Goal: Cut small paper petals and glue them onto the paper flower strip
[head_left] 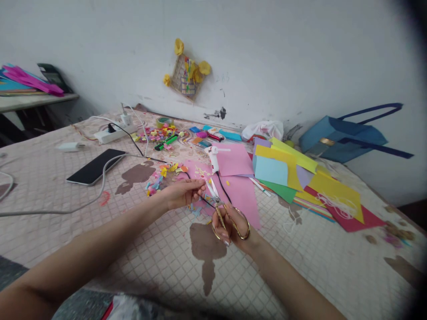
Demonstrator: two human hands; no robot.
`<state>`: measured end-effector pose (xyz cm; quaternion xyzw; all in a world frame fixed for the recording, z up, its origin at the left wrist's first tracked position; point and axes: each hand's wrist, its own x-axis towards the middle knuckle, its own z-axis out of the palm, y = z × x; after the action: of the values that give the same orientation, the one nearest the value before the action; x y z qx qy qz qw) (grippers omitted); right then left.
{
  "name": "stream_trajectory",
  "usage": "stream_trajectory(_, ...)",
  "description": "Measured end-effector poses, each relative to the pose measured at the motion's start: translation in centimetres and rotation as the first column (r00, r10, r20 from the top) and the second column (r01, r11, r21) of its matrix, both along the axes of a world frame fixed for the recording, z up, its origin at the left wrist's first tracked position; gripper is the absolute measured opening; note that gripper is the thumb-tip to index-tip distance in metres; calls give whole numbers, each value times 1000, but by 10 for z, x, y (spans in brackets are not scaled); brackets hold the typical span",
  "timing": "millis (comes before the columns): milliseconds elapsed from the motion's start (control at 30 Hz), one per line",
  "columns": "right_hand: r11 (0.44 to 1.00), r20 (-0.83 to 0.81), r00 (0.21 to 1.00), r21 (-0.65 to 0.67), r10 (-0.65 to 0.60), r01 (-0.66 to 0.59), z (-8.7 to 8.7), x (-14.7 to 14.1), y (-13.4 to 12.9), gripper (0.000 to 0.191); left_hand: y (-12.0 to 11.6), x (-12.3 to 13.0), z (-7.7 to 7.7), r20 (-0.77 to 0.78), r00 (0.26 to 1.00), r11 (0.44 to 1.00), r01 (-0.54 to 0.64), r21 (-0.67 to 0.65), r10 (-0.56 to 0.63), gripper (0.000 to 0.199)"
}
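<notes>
- Scissors [224, 212]: shiny gold metal handles, bright steel blades.
- Pink paper [246, 194] beyond them: matt, smooth.
- Quilted cloth cover [300, 266] beneath: soft, stitched squares.

Phone [95, 166] left, paper stack [300, 178] right (bag [347, 135] behind it), scissors [227, 213] between.

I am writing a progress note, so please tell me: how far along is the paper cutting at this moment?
Done: many small coloured scraps already lie on the quilted surface. In hand: the right hand holds gold-handled scissors, blades open at a small piece that the left hand pinches; the piece is too small to identify. Left: a pile of whole coloured sheets lies uncut to the right, and a glue gun rests unused on pink paper.
</notes>
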<state>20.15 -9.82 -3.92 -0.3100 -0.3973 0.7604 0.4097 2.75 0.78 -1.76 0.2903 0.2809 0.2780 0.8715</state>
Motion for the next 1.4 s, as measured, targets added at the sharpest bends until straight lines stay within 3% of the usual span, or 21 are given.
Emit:
stream_trajectory(367, 1000, 56, 998, -20, -21, 22, 3, 0, 0, 54, -6, 1, 3, -187, 981, 944, 107, 313, -50, 16)
stream_trajectory(633, 998, 135, 989, -21, -55, 58, 2, -1, 1, 48, -3, 0, 0, -219, 974, 926, 127, 354, -50, 18)
stream_trajectory(1133, 979, 309, 931, 117, -196, 167, 7, -2, -3, 49, 0, -2, -2, -252, 966, 906, 154, 394, -55, 21)
stream_trajectory(1200, 959, 316, 908, 154, -275, 237, 11, -2, -3, 46, -4, -1, 0, -278, 958, 896, 187, 403, -75, 21)
stream_trajectory(1300, 907, 403, 814, 235, -419, 350, 16, -1, -3, 37, -13, 2, 2, -335, 936, 871, 252, 423, -108, 20)
stream_trajectory(1400, 881, 487, 736, 309, -471, 359, 19, 0, -1, 32, -22, 6, 0, -374, 914, 810, 336, 481, -157, 21)
